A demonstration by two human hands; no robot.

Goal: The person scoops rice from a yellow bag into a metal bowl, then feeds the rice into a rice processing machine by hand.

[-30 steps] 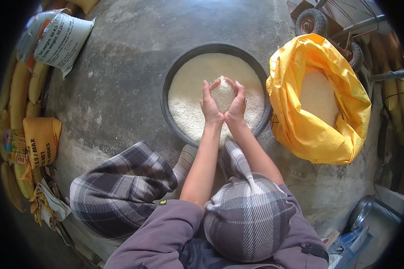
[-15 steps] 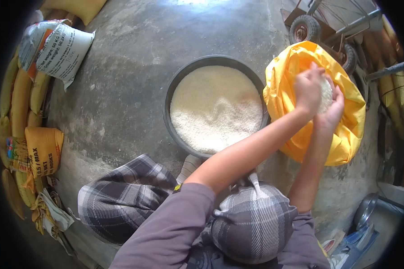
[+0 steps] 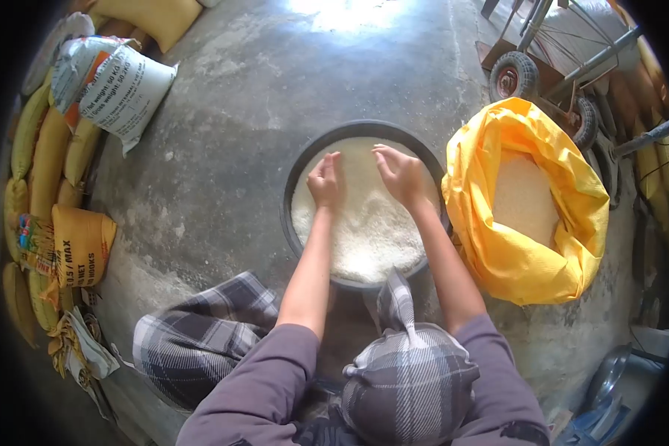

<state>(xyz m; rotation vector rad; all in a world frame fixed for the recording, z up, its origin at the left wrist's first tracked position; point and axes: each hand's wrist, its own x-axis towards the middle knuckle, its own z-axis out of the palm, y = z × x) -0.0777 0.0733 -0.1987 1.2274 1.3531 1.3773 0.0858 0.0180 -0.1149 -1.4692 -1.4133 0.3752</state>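
A round dark tub (image 3: 293,238) of white rice (image 3: 360,256) stands on the floor in front of me. Above the rice on the left side is my left hand (image 3: 325,181), its fingers curled together. My right hand (image 3: 401,175) is level with it over the tub's right side, fingers bent inward. A gap separates the two hands. Whatever either one may hold is hidden by the curled fingers. To the right of the tub, a yellow sack (image 3: 472,215) with its mouth spread wide has pale rice (image 3: 524,197) inside.
Stacked filled sacks (image 3: 48,160) line the left side, with a white printed bag (image 3: 130,93) and an orange printed sack (image 3: 85,245) by them. A wheeled cart (image 3: 514,76) stands at upper right. A metal bowl (image 3: 608,375) is at lower right.
Both hands have moved left from the yellow sack to above the tub and separated. They were cupped together around rice before. The sack's contents now show.
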